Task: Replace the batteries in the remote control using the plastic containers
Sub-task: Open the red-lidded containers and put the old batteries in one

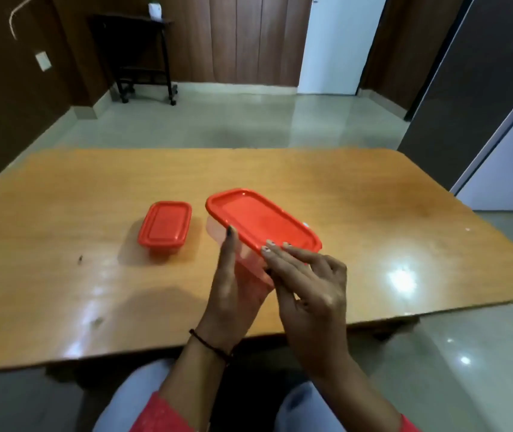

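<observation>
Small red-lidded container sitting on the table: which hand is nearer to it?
Left. The left hand holds the large container, just right of the small container. The right hand, fingers at the large lid's near edge, is farther right.

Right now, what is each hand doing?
Left hand: holding the larger container from below.
Right hand: open, fingers on its lid's near edge.

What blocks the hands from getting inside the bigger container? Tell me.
Its red lid is still seated on the larger container. The left hand supports the clear body, and the right hand has fingertips at the lid's near edge. Nothing else visible intervenes.
</observation>
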Demonstrator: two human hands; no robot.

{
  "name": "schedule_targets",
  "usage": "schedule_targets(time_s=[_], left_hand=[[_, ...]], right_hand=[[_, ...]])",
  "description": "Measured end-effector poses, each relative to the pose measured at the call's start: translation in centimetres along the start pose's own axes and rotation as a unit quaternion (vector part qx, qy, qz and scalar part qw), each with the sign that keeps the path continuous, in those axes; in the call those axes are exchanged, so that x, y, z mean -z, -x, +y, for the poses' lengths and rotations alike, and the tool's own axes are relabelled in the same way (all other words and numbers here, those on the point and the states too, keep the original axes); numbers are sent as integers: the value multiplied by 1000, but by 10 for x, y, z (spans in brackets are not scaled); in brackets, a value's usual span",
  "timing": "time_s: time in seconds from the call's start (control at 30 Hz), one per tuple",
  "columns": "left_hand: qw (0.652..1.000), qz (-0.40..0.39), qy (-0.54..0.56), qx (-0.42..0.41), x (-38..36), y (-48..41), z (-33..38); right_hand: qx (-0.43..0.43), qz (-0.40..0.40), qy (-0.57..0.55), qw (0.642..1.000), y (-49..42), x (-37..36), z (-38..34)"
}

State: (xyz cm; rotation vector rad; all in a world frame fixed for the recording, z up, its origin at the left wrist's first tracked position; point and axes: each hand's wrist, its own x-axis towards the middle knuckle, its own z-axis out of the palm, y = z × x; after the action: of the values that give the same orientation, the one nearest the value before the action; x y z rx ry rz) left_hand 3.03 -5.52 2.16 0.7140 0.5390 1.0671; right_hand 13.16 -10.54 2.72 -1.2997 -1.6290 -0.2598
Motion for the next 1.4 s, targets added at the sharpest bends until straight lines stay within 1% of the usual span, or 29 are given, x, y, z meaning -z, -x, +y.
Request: schedule_targets(time_s=[0.03, 0.1, 0.17, 0.27, 0.37, 0.43, 0.53, 0.63, 0.67, 0.7, 0.8, 0.93, 1.03, 1.17, 1.3, 1.4], left_hand=[[1000, 12, 21, 13, 0, 11, 3], [997, 21, 70, 24, 5, 35, 8], [996, 19, 80, 41, 10, 59, 16], [990, -19, 121, 65, 23, 88, 23], [979, -70, 168, 89, 33, 109, 23], [973, -87, 190, 99, 35, 121, 20], [964, -103, 222, 103, 31, 130, 16], [946, -130, 279, 102, 22, 135, 16], [941, -138, 293, 101, 19, 135, 17], [941, -129, 297, 100, 19, 135, 16], [951, -90, 278, 98, 22, 132, 13], [949, -72, 288, 109, 19, 132, 14], [953, -50, 280, 108, 20, 129, 11], [953, -35, 280, 115, 22, 126, 6], [948, -19, 295, 114, 19, 120, -3], [948, -17, 301, 101, 13, 123, -9]], right_hand=[[0, -17, -16, 1000, 7, 4, -12], [26, -74, -47, 996, 19, 18, -33], [49, -136, -80, 986, 25, 33, -40], [57, -197, -101, 974, 28, 56, -35], [68, -227, -129, 963, 33, 70, -30], [100, -228, -127, 960, 39, 74, -34], [151, -201, -101, 963, 43, 74, -48], [160, -177, -116, 964, 37, 77, -62], [155, -181, -130, 963, 34, 78, -65], [147, -191, -139, 960, 31, 79, -66], [131, -209, -139, 959, 31, 82, -67], [112, -181, -132, 968, 38, 78, -64], [74, -165, -162, 970, 43, 71, -60], [49, -164, -193, 966, 50, 64, -51], [-5, -156, -225, 962, 49, 59, -42], [1, -176, -234, 956, 44, 62, -41]])
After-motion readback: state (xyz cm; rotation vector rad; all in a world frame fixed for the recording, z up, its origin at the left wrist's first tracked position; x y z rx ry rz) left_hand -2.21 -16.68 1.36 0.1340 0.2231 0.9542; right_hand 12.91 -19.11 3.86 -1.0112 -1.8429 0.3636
